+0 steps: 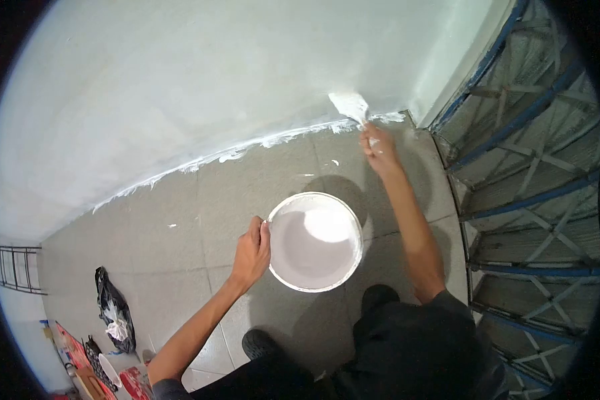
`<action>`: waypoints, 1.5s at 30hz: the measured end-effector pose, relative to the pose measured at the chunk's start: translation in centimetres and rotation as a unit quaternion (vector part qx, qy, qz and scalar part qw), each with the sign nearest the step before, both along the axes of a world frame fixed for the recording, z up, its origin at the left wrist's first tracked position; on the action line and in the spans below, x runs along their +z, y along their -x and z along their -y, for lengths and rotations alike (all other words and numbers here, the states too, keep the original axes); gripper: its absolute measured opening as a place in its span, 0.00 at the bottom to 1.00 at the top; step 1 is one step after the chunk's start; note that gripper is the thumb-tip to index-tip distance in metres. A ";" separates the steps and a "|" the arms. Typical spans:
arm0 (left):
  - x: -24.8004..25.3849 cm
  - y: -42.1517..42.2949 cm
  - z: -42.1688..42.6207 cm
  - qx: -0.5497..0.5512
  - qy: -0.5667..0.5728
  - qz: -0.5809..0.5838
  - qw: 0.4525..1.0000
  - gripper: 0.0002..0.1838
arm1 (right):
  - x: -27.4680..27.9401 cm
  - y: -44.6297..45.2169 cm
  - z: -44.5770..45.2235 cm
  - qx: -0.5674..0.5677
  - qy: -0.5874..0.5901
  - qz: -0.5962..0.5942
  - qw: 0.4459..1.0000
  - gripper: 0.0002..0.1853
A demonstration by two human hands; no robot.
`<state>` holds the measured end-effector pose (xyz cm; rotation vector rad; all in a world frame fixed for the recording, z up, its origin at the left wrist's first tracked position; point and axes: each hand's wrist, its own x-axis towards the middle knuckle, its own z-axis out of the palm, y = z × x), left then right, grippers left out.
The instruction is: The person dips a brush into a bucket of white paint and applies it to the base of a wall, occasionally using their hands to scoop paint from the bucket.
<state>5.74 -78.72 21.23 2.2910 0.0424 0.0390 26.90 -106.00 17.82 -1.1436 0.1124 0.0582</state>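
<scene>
My left hand (252, 252) is closed on the rim of a round white paint bucket (361, 243), whose inside shows pale paint and a bright patch of light. Up and to the right, my right hand (379, 148) grips a paintbrush (351, 105) by its handle. White paint covers the brush head, which is at the foot of the pale wall (200, 73). A ragged white paint strip (233, 151) runs along where wall and floor meet. Specks of paint mark my right hand.
A folding metal gate (540, 157) with blue bars stands on the right. On the tiled floor (160, 247) at left lies a black plastic bag (115, 313). Assorted items, among them a white container (110, 370), are at lower left. A dark rack (17, 269) stands at far left.
</scene>
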 end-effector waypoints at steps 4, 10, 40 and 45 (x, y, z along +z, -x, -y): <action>0.0 0.0 -0.3 0.001 -0.019 -0.007 1.000 0.13 | 4.4 4.6 2.1 -0.005 0.069 0.045 0.997 0.13; -0.7 1.2 -4.1 0.014 -0.049 0.000 0.999 0.14 | 15.3 13.4 5.1 0.154 0.365 0.059 0.917 0.13; -0.7 6.4 -9.8 -0.006 -0.044 -0.030 0.999 0.18 | 8.3 20.6 -13.4 0.338 0.638 0.494 0.483 0.04; -1.0 6.4 -9.7 0.002 -0.010 -0.065 0.998 0.18 | 5.5 20.2 -16.5 0.360 0.672 0.444 0.470 0.04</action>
